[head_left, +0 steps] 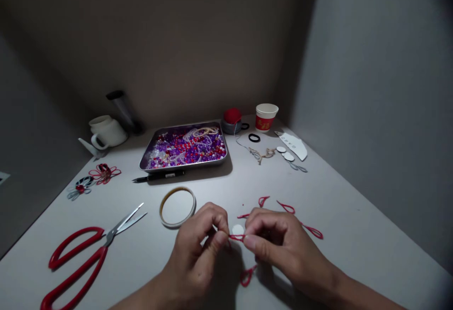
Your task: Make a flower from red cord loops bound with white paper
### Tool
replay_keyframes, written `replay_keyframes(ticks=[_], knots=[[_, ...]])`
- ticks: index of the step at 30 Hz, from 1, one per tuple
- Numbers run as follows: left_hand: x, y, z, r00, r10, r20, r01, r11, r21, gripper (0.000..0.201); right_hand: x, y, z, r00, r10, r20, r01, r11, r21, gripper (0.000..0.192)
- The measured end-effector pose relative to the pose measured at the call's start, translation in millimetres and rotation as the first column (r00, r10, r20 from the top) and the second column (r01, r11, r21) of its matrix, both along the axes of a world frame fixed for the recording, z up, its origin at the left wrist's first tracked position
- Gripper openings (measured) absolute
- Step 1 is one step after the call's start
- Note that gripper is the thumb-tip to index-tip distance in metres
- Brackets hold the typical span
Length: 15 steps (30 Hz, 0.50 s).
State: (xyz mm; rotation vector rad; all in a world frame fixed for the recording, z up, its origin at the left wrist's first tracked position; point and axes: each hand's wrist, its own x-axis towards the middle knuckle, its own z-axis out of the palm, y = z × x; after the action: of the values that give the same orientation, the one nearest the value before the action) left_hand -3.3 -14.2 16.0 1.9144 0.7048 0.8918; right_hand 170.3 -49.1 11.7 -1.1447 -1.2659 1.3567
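A short piece of red cord (236, 238) is stretched between my two hands. My left hand (202, 244) pinches its left end between thumb and forefinger. The right end is held the same way by my right hand (279, 239). Just behind the cord a small white disc (238, 229) shows, partly covered. Several red cord loops lie on the table around my right hand: one loop (247, 276) below, another (286, 207) above and one (313, 231) to its right.
Red-handled scissors (109, 239) lie partly open at left, near a tape roll (177, 207). Behind are a pen (159, 176), a metal tray (184, 165) of beads, cord flowers (105, 173), a white pot (108, 130), a paper cup (265, 117) and a white ruler (293, 145).
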Motion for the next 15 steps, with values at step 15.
replay_keyframes(ticks=[15], knots=[[9, -15, -11.2, 0.997, 0.074, -0.034, -0.066, 0.978, 0.199, 0.014, -11, -7, -5.1, 0.973, 0.012, -0.23, -0.075, 0.961, -0.266, 0.019]])
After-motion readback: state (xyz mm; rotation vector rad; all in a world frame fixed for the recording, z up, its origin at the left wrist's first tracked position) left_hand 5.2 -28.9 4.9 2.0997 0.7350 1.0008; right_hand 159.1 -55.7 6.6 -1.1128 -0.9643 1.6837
